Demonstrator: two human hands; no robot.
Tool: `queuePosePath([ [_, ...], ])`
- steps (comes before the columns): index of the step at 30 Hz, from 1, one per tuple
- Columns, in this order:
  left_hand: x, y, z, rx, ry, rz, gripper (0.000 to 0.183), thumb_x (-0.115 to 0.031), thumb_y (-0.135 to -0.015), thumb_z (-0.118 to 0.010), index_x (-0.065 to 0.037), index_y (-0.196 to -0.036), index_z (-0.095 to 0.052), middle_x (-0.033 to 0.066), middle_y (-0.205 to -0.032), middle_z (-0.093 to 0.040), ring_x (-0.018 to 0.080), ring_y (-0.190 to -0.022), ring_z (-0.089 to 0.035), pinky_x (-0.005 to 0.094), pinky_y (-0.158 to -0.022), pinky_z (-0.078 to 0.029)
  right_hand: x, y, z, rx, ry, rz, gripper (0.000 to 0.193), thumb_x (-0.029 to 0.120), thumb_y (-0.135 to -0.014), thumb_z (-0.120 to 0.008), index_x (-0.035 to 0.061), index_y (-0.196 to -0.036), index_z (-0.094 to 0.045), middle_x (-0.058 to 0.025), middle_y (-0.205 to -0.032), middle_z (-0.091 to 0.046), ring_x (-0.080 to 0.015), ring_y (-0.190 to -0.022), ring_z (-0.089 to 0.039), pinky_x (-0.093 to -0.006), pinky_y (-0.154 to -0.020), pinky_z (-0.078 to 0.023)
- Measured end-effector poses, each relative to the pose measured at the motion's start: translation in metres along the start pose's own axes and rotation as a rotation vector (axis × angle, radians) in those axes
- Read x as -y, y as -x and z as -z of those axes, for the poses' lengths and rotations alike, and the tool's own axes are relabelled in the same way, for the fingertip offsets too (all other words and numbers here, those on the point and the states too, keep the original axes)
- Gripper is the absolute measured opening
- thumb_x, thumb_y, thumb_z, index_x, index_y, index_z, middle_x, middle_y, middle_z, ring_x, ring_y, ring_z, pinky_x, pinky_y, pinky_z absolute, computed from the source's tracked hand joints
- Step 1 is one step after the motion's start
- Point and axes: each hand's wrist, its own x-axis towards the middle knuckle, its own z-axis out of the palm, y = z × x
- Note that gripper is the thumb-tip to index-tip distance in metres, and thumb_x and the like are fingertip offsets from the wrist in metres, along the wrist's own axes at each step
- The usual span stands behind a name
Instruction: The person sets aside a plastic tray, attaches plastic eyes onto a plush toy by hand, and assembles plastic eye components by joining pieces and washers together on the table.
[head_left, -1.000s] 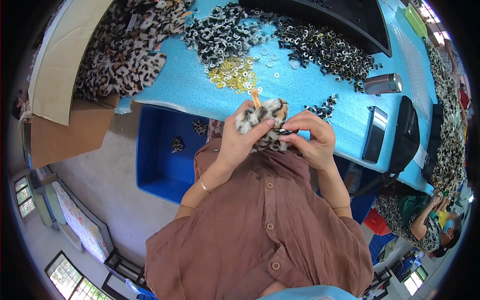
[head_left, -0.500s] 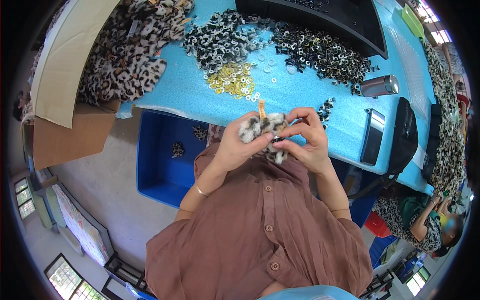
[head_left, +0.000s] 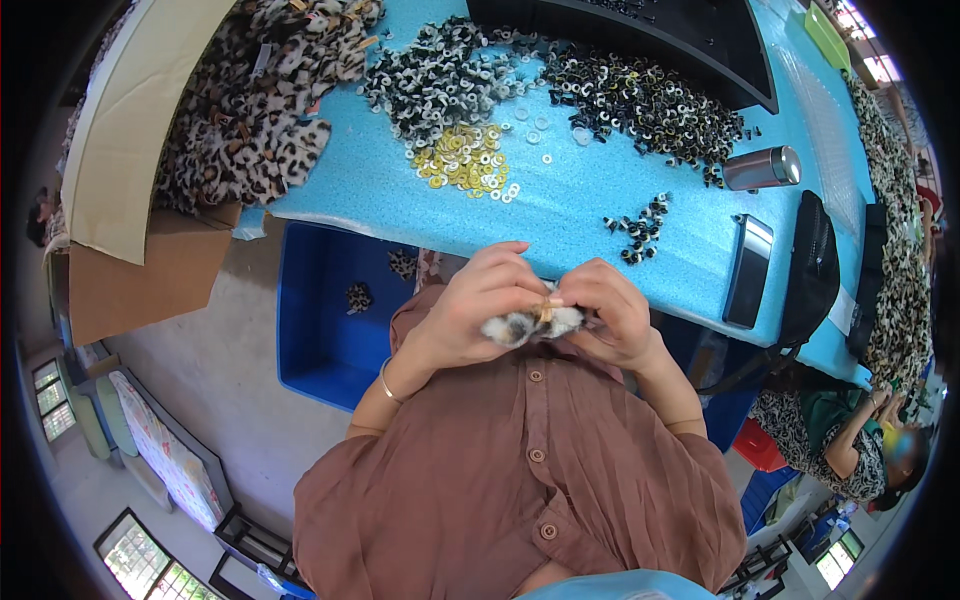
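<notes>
Between my two hands, just off the table's near edge, is a small leopard-print plush piece [head_left: 512, 330] with a tan tag [head_left: 546, 312]. My left hand [head_left: 482, 300] is closed round its left part. My right hand [head_left: 608, 308] pinches the right part, its fingertips meeting the left ones at the top. The fingers cover much of the plush, and I cannot see any small part between them. Beyond my right hand, a small group of black plastic pieces [head_left: 640, 232] lies on the blue tabletop [head_left: 570, 200].
Yellow and white rings [head_left: 462, 160], black-and-white pieces [head_left: 440, 85] and black pieces [head_left: 650, 105] are heaped at the back. Leopard plush [head_left: 250, 130] piles up by a cardboard box [head_left: 140, 270]. A metal flask [head_left: 762, 168], phone [head_left: 748, 270] and blue bin [head_left: 310, 340] flank me. A co-worker [head_left: 850, 450] is at right.
Both hands have drawn the plush slightly nearer and turned it, so the tag now lies toward me. A dark piece seen at my right fingertips is now hidden.
</notes>
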Motion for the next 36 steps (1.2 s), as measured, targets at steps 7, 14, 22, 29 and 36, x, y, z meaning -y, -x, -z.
queuePosePath([
  [7, -0.013, 0.001, 0.003, 0.016, -0.174, -0.017, 0.027, -0.001, -0.067, -0.072, -0.009, -0.091, -0.062, 0.0043, -0.099, -0.064, 0.0246, -0.095, -0.061, 0.0498, -0.106, -0.036, -0.011, -0.001, 0.000, 0.076, -0.053, 0.008, 0.031, -0.003, -0.061, -0.070, 0.0017, -0.091, -0.062, -0.0098, -0.087, -0.062, -0.0266, -0.075, -0.061, -0.0348, -0.064, -0.050],
  [14, -0.002, 0.028, -0.025, -0.325, 0.005, 0.013, 0.025, -0.001, -0.068, -0.076, -0.005, -0.088, -0.061, 0.0139, -0.105, -0.068, 0.0273, -0.098, -0.064, 0.0493, -0.104, -0.039, -0.018, -0.005, -0.009, -0.127, 0.145, 0.351, 0.023, -0.004, -0.062, -0.066, -0.0020, -0.085, -0.063, -0.0102, -0.083, -0.059, -0.0267, -0.066, -0.061, -0.0345, -0.055, -0.052],
  [22, 0.009, 0.007, -0.006, -0.156, 0.124, 0.153, 0.028, -0.005, -0.071, -0.075, -0.006, -0.098, -0.067, 0.0066, -0.103, -0.068, 0.0271, -0.093, -0.063, 0.0448, -0.094, -0.047, -0.014, 0.006, -0.022, -0.194, 0.064, 0.001, 0.036, -0.011, -0.054, -0.063, -0.0018, -0.089, -0.062, -0.0136, -0.084, -0.062, -0.0268, -0.067, -0.063, -0.0327, -0.056, -0.051],
  [29, 0.026, 0.009, 0.003, -0.244, -0.036, 0.040, 0.026, -0.011, -0.071, -0.073, -0.007, -0.096, -0.067, 0.0079, -0.094, -0.070, 0.0252, -0.089, -0.066, 0.0461, -0.094, -0.046, -0.020, -0.036, 0.039, 0.204, -0.106, -0.361, 0.014, 0.009, -0.079, -0.071, 0.0013, -0.090, -0.068, -0.0112, -0.088, -0.067, -0.0224, -0.081, -0.065, -0.0345, -0.073, -0.051],
  [36, 0.027, 0.005, -0.002, -0.368, -0.080, -0.047, 0.028, -0.006, -0.070, -0.072, -0.003, -0.097, -0.065, 0.0116, -0.093, -0.067, 0.0292, -0.088, -0.067, 0.0367, -0.075, -0.054, -0.083, -0.075, 0.051, 0.072, 0.786, -0.325, 0.021, 0.017, -0.079, -0.069, 0.0030, -0.094, -0.065, -0.0105, -0.084, -0.059, -0.0293, -0.086, -0.058, -0.0381, -0.077, -0.049],
])
